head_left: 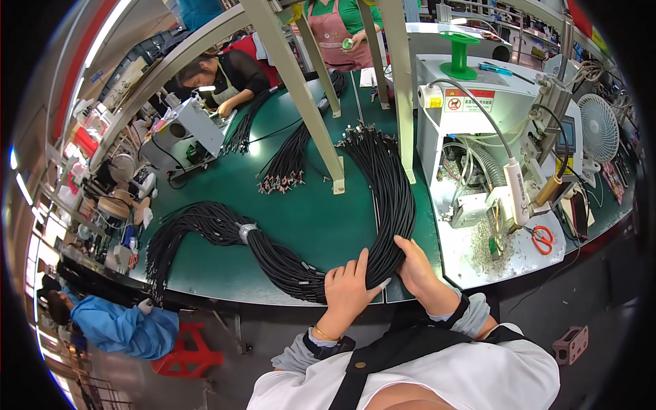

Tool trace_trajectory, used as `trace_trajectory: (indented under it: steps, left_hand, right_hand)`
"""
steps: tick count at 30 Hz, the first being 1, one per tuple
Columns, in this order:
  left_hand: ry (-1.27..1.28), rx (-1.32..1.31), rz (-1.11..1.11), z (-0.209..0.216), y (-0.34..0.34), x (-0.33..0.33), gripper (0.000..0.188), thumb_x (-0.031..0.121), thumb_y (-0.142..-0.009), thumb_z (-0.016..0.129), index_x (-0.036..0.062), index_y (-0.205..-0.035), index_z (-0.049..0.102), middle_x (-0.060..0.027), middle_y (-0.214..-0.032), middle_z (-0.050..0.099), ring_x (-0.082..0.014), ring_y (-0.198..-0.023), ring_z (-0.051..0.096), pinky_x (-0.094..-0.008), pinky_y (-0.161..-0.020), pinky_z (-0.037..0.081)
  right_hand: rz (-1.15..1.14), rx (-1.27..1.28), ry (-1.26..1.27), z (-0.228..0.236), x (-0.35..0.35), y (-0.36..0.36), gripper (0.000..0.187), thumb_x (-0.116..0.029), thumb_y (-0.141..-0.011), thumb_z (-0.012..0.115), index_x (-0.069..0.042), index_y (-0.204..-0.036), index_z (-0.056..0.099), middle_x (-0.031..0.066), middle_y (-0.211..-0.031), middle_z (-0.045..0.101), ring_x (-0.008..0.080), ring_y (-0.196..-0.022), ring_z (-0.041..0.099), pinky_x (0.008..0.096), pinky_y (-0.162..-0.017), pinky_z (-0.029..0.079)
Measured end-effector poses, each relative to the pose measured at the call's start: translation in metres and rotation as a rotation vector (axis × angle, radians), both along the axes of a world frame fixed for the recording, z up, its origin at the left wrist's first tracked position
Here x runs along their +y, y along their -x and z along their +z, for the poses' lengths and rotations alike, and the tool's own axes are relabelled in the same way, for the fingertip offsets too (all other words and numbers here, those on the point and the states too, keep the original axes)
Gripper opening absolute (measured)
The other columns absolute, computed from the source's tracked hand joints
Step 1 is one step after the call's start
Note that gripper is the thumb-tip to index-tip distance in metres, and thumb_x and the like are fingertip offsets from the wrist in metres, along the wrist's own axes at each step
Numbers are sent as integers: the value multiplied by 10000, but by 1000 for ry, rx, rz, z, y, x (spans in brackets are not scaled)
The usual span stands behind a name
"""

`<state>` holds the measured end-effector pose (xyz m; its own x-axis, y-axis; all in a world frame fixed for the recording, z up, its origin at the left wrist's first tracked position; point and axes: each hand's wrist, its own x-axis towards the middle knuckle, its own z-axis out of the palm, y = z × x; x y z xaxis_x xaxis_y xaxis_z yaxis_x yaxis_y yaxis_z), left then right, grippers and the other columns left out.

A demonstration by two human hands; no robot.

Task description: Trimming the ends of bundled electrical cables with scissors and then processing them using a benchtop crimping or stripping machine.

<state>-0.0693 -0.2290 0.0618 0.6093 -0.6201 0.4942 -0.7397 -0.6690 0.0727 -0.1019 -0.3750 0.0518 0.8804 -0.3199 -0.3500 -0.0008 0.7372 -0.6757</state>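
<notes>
A thick bundle of black cables (391,205) lies on the green table in a wide curve. From bare ends near the metal posts it comes toward me, then bends left, where a clear wrap (247,234) binds it. Its left ends hang at the table's edge. At the front bend my left hand (347,290) is closed on the bundle, fingers over the top. My right hand (418,273) grips it just to the right, thumb on top and the other fingers hidden underneath.
Beige metal posts (301,96) stand on the table (198,188). Another cable bundle (285,157) lies behind. To the right are a white machine (478,75), a soldering-iron-like tool (517,191) and orange-handled scissors (542,239). Co-workers sit left and stand across; a red stool (188,352) is lower left.
</notes>
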Motion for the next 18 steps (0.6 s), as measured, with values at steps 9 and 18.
trace_trajectory:
  steps: [9, 18]
  left_hand:
    - [-33, 41, 27, -1, 1, -3, 749, 429, -513, 714, 113, -1154, 493, -17, -757, 530, -171, -659, 530, -306, -652, 387]
    - [-30, 38, 93, 1, 7, -14, 714, 440, -528, 710, 111, -1130, 509, -52, -770, 547, -222, -687, 542, -341, -636, 382]
  right_hand:
    - [233, 30, 183, 14, -13, 50, 478, -241, -861, 465, -52, -1269, 304, 78, -1240, 418, 174, -1092, 438, 341, -901, 337]
    - [753, 32, 188, 25, -41, 116, 426, -257, -877, 453, -43, -1239, 389, 90, -1162, 517, 149, -1018, 518, 276, -868, 367]
